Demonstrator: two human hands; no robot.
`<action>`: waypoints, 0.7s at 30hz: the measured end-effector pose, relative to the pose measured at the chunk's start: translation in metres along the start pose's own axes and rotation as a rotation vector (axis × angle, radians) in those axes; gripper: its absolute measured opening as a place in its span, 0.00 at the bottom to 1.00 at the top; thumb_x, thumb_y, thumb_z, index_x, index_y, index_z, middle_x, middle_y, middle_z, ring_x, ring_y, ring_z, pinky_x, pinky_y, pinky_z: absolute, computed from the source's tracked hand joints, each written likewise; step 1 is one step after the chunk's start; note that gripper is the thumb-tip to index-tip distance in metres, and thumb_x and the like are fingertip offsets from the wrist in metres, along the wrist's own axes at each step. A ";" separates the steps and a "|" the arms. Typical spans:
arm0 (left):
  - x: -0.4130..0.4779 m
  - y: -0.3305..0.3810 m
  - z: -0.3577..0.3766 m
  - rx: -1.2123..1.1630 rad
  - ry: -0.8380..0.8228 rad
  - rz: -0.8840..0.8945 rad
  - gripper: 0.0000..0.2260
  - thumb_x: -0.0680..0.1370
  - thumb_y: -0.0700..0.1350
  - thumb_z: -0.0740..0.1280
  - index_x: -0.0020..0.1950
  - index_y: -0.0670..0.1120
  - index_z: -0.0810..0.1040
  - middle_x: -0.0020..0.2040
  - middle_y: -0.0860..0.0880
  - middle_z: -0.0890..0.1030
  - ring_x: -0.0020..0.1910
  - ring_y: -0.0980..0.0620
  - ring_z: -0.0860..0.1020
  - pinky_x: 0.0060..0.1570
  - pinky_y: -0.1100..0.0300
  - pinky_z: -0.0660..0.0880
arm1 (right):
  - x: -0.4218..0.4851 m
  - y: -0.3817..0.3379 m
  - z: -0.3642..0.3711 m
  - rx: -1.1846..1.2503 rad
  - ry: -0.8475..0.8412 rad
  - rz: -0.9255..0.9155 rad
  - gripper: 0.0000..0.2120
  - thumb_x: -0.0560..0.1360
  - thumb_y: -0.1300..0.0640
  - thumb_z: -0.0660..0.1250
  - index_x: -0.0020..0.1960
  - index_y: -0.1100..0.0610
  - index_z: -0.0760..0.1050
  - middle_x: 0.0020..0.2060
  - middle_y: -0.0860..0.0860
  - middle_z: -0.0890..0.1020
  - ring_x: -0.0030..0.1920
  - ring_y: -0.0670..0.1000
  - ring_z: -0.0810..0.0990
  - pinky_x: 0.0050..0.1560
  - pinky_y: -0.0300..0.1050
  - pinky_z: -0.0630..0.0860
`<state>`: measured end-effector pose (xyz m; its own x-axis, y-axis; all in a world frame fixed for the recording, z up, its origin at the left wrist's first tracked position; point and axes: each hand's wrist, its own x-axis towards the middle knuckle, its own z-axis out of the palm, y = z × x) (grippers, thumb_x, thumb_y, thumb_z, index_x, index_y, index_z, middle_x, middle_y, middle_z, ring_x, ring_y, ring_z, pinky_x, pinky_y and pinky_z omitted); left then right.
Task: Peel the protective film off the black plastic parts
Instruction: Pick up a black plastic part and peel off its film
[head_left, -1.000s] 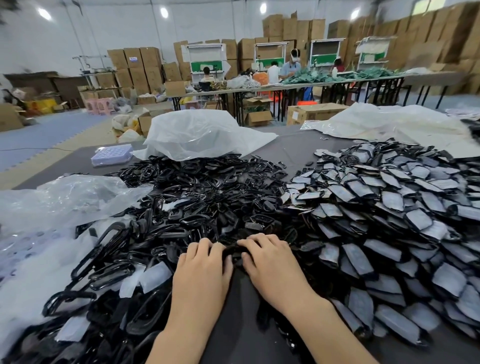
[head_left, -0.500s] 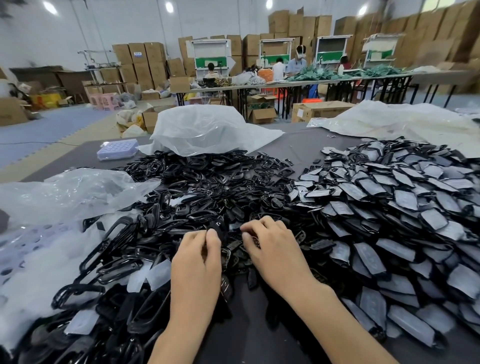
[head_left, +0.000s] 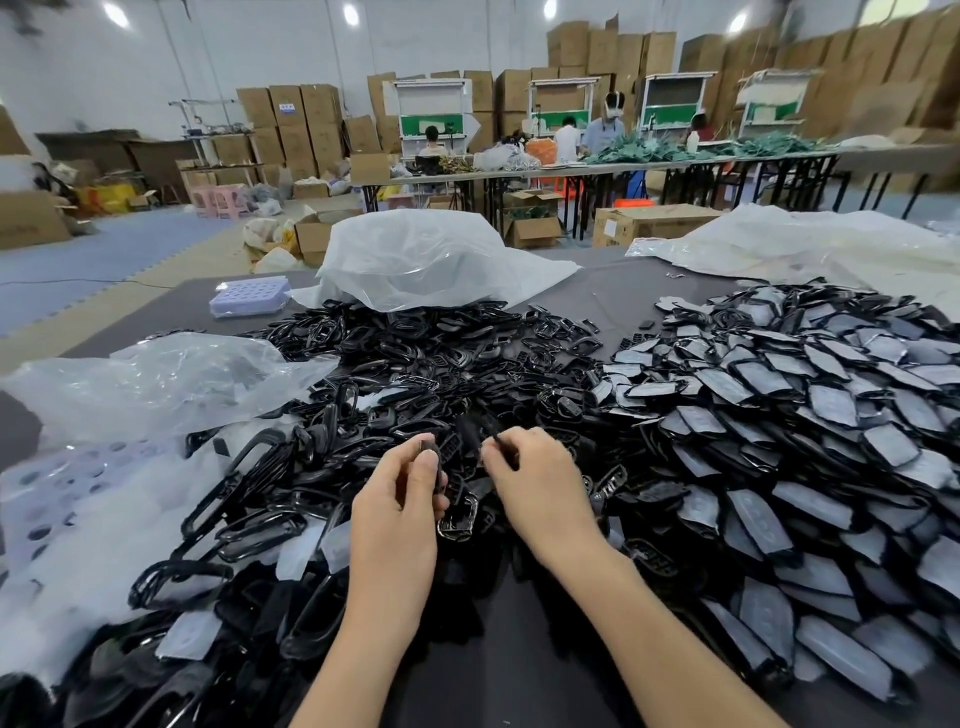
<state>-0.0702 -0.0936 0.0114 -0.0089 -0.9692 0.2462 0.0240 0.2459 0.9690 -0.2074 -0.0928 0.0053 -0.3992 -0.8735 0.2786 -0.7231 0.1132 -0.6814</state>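
While both hands work low over the middle of the heap, the bench reads as follows.
Left hand (head_left: 400, 499): fingers curled, thumb and forefinger pinching a small black part (head_left: 439, 467) held on edge.
Right hand (head_left: 535, 483): thumb and forefinger closed on a thin dark piece (head_left: 495, 439); possibly a film edge, but the view is too blurred to settle it.
Spacing: hands close together, not touching.
Bare black parts (head_left: 415, 374): loose heap at centre, just beyond the hands.
Film-covered parts (head_left: 779, 415): grey-faced pile on the right, overlapping like scales.
Long black frames (head_left: 234, 493): left of the left hand.
Table (head_left: 613, 296): dark grey top.
White bag (head_left: 426, 254): far edge of the heap.
Clear bag (head_left: 156, 379): left side.
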 end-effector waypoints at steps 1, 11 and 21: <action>-0.001 0.000 0.000 -0.010 -0.012 -0.003 0.09 0.83 0.42 0.63 0.53 0.54 0.81 0.36 0.55 0.81 0.33 0.62 0.76 0.37 0.69 0.75 | -0.003 0.003 -0.009 0.091 0.026 0.001 0.11 0.82 0.47 0.63 0.57 0.50 0.81 0.49 0.46 0.82 0.50 0.47 0.78 0.51 0.42 0.73; -0.011 0.008 0.004 0.034 -0.186 0.037 0.14 0.80 0.42 0.67 0.55 0.63 0.82 0.38 0.55 0.80 0.35 0.61 0.75 0.39 0.73 0.72 | -0.040 0.031 -0.051 0.574 0.043 0.025 0.10 0.81 0.56 0.67 0.55 0.41 0.78 0.40 0.45 0.84 0.39 0.45 0.85 0.42 0.38 0.80; -0.019 0.002 0.013 0.267 -0.194 0.235 0.09 0.76 0.41 0.72 0.44 0.56 0.81 0.50 0.62 0.75 0.51 0.61 0.78 0.47 0.71 0.71 | -0.046 0.024 -0.051 0.542 0.006 -0.015 0.08 0.79 0.54 0.70 0.51 0.41 0.77 0.42 0.44 0.84 0.38 0.43 0.83 0.40 0.32 0.75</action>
<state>-0.0830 -0.0748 0.0089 -0.2235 -0.8716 0.4362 -0.2129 0.4804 0.8508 -0.2349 -0.0256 0.0101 -0.3955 -0.8703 0.2935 -0.3347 -0.1610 -0.9285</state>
